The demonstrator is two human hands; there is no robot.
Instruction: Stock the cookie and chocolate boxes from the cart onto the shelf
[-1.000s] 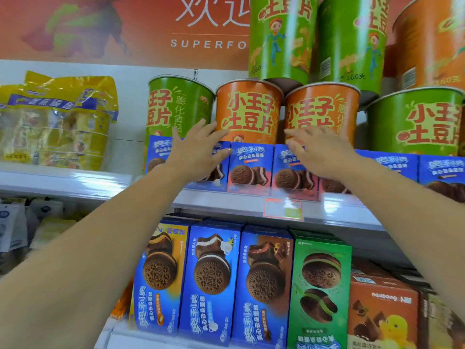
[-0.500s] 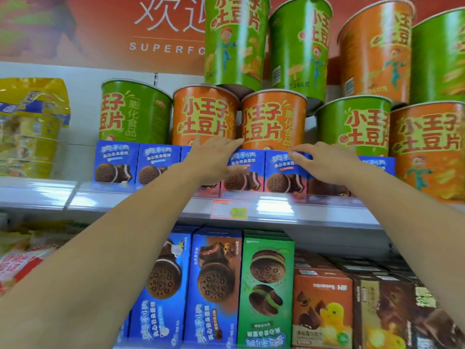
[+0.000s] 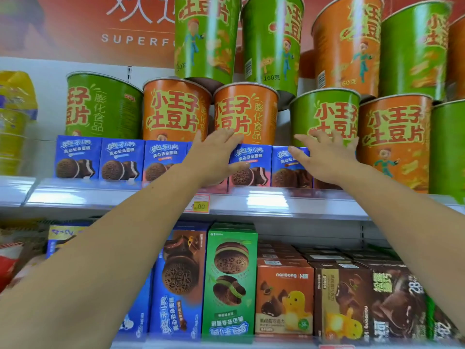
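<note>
— Where are the cookie boxes?

— The blue boxes [image 3: 120,159] stand upright in a row along the front of the upper shelf [image 3: 264,200]. They are side by side and touching, with the cookie pictures facing out.

— And the hands?

— Both are raised to that row. The left hand [image 3: 214,157] lies flat over the front of a box near the middle. Its fingers are straight and close together, pointing up and to the right, and the thumb sticks out below, across the next box. It grips nothing.

— The right hand?

— The right hand [image 3: 324,157] is just beside it, fingers straight and fanned apart, covering the last boxes on the right. Its fingertips reach up over the foot of a green tub [image 3: 324,114]. They are blurred, so I cannot tell whether they touch box or tub. It holds nothing.

— What is behind the row?

— Orange and green tubs [image 3: 176,109] stand right behind the boxes, with more stacked on top.

— Anything else?

— A price tag [image 3: 200,204] sits on the shelf rail under the left wrist. On the lower shelf [image 3: 276,345] stand tall boxes [image 3: 180,280] in blue, then a green box [image 3: 230,280], then brown boxes [image 3: 284,295]. Yellow bags [image 3: 15,122] sit at the far left, and a red banner [image 3: 75,26] hangs above.
</note>
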